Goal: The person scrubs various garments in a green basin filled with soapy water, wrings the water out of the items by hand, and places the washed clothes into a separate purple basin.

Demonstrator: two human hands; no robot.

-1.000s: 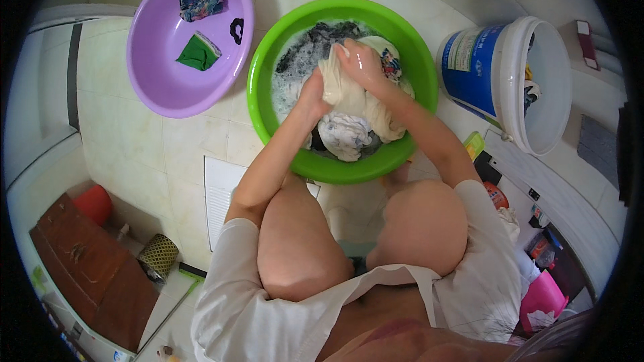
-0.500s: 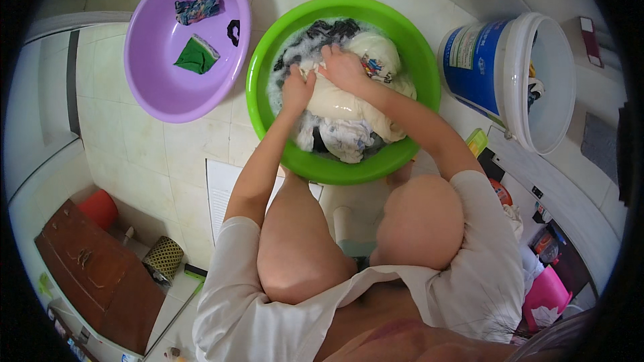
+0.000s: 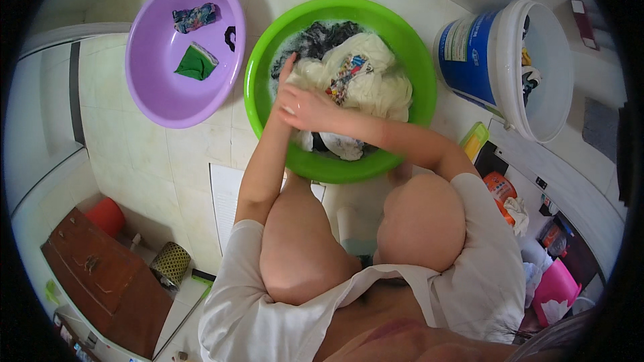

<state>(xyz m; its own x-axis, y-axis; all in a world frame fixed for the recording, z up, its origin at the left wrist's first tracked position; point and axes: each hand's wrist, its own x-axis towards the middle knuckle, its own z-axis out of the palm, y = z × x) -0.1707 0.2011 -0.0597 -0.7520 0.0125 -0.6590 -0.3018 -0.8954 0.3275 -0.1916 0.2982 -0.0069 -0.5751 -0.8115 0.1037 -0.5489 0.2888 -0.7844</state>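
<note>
A round green basin stands in front of me, with wet laundry and suds in it. On top lies a cream garment with a colourful print, spread beside a dark cloth. My left hand is at the basin's left side against the cream garment, one finger stretched out and the others largely hidden. Crossing over it, my right hand has its fingers curled at the left hand's base. What those fingers close on is hard to see. A pale wet cloth lies nearer me.
Left of the basin, a purple basin holds a green cloth, a patterned cloth and a black band. A white and blue bucket with items inside tilts at the right. Lower left are a brown cabinet and a patterned bin.
My right hand has come back toward me and across my left hand. The cream garment, earlier bunched under both hands, now lies more spread with its print showing.
</note>
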